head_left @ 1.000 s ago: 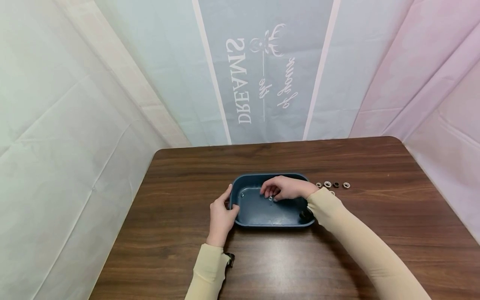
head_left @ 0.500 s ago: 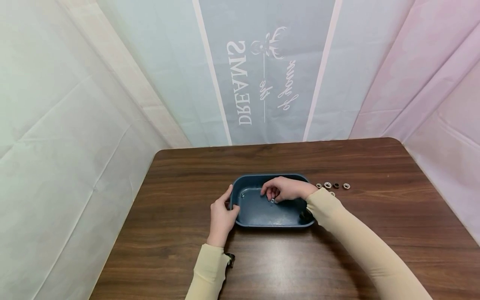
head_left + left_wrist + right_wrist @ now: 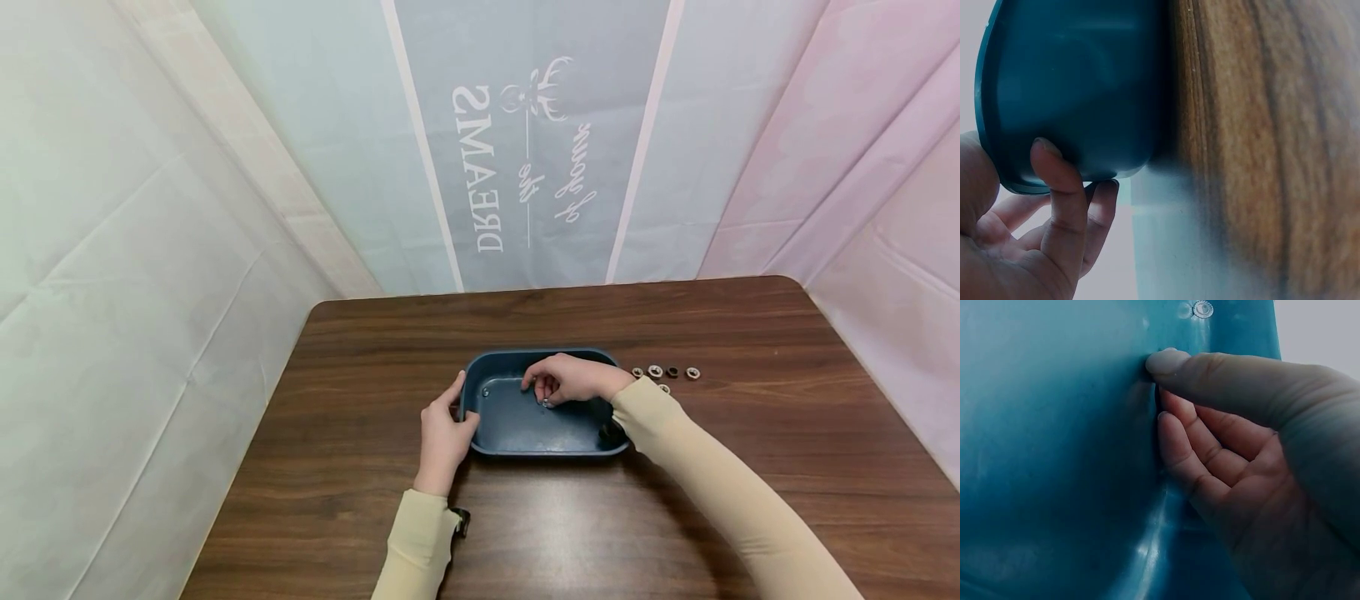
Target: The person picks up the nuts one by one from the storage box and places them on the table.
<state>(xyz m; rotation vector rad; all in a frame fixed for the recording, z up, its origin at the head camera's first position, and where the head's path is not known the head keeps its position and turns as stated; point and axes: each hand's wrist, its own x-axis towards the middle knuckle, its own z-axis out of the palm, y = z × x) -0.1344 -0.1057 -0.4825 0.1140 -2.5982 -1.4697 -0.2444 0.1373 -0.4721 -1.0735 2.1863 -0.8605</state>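
A dark blue plastic tray with raised walls sits on the wooden table. My left hand grips its left end; the left wrist view shows fingers and thumb about the wall of the tray. Inside the tray, my right hand has its thumb and fingers bent together low over the floor, pinching a small shiny metal piece. In the right wrist view, the thumb of my right hand mostly hides that piece. A second small piece, round with a toothed rim, lies in the tray's far left corner.
Several small rings, silvery ones and a dark one, lie on the table just right of the tray. The right sleeve passes over the tray's right end and partly covers them. A printed cloth hangs behind the table.
The small metal piece has shifted slightly at the fingertips of my right hand and shows less now. My left hand stays on the tray, which has not moved.
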